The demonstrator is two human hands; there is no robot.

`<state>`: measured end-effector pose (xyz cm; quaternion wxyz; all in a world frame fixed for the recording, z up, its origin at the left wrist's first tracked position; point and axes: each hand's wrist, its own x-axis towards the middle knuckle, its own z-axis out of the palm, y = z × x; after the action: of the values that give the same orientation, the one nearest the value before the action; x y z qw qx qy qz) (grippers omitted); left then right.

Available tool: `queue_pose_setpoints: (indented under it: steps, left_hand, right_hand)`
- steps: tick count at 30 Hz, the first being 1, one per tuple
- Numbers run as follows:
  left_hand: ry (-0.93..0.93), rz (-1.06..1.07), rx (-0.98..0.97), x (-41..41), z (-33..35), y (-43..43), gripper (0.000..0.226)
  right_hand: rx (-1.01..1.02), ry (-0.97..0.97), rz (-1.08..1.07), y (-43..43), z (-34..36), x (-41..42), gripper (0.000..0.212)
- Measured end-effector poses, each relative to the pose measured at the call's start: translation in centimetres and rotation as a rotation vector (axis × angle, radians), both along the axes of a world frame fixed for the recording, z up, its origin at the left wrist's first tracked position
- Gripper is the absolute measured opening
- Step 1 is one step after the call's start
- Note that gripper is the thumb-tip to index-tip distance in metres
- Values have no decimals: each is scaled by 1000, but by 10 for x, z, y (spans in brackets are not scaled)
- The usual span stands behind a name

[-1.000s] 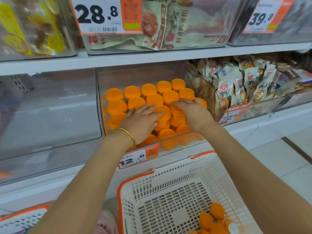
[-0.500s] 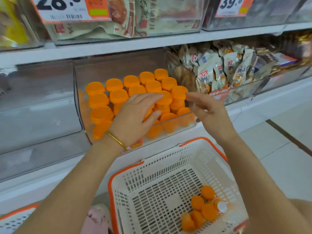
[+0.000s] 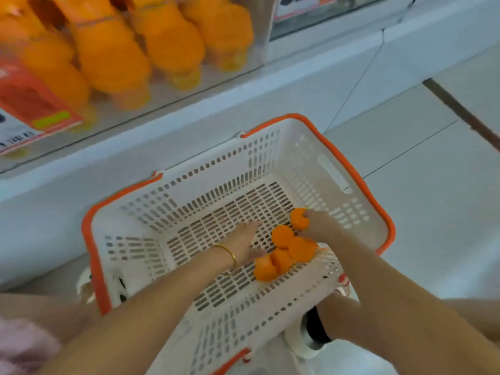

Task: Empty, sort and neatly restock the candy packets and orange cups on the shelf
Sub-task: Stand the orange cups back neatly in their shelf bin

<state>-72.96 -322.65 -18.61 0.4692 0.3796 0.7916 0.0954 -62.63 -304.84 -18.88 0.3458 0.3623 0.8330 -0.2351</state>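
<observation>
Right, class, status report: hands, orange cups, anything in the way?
Left hand open, inside white basket. Right hand grips one orange cup. Other cups loose on basket floor. Nothing blocking.

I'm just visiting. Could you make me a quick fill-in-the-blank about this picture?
The white basket has an ____ rim.
The left hand wears a gold bangle on its ____.
The right hand grips one orange cup inside the ____.
Missing words: orange; wrist; basket.
</observation>
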Motion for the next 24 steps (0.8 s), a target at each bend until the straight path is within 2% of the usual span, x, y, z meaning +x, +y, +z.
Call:
queue_pose_setpoints:
  steps: [1, 4, 7, 10, 14, 18, 22, 24]
  left_hand:
    - [-32, -11, -42, 8, -19, 3, 79]
    - [-42, -25, -108, 28, -64, 14, 89]
    - [-51, -35, -89, 40, -90, 20, 88]
    - [-70, -53, 1, 45, -107, 14, 84]
    - [-77, -76, 47, 48, -120, 17, 76]
    - [-207, 88, 93, 38, -118, 21, 46]
    - [-193, 84, 36, 34, -119, 16, 23]
    - [-206, 84, 14, 30, -114, 11, 20]
  right_hand:
    - [22, -61, 42, 1, -14, 4, 33]
    - [93, -156, 154, 2, -42, 13, 69]
    - [111, -203, 179, 3, -49, 14, 80]
    - [114, -263, 194, 0, -47, 9, 76]
    - [112, -276, 124, -1, -43, 6, 55]
    - [108, -240, 83, 1, -37, 4, 43]
    - [61, -218, 44, 0, -39, 2, 33]
    - [11, -212, 14, -4, -41, -4, 32]
